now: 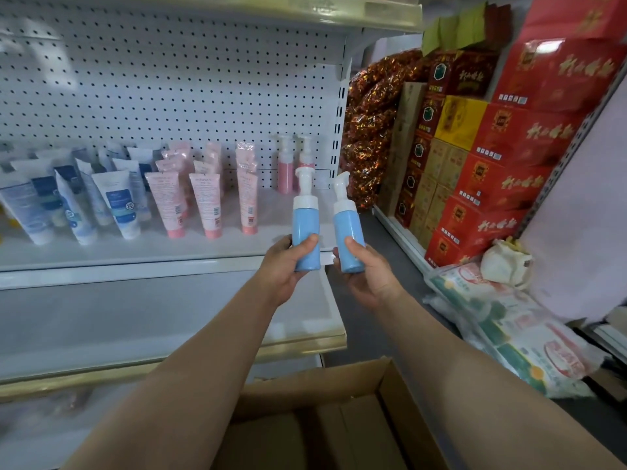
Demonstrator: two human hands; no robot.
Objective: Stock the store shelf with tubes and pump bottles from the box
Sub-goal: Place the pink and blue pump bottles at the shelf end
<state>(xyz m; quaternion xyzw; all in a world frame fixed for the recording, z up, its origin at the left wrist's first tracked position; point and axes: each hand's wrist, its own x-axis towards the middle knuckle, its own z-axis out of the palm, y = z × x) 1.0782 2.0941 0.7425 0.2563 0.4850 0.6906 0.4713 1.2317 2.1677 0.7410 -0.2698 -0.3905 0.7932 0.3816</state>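
My left hand (283, 266) grips a blue pump bottle (305, 225) with a white pump, upright, just in front of the white shelf (135, 256). My right hand (368, 273) grips a second blue pump bottle (346, 228), tilted slightly right. On the shelf stand several blue-and-white tubes (117, 205) at the left, several pink tubes (207, 205) in the middle and two pink pump bottles (286, 167) at the back right. The open cardboard box (383, 395) lies below my arms; its inside looks brown and I cannot make out contents.
A lower shelf (169, 334) juts out under the stocked one, and an upper shelf (339, 15) hangs overhead. Right of the shelving, red and yellow cartons (502, 157) are stacked, with a bag of red wrapped sweets (373, 123) and plastic-wrapped packs (509, 327) on the floor.
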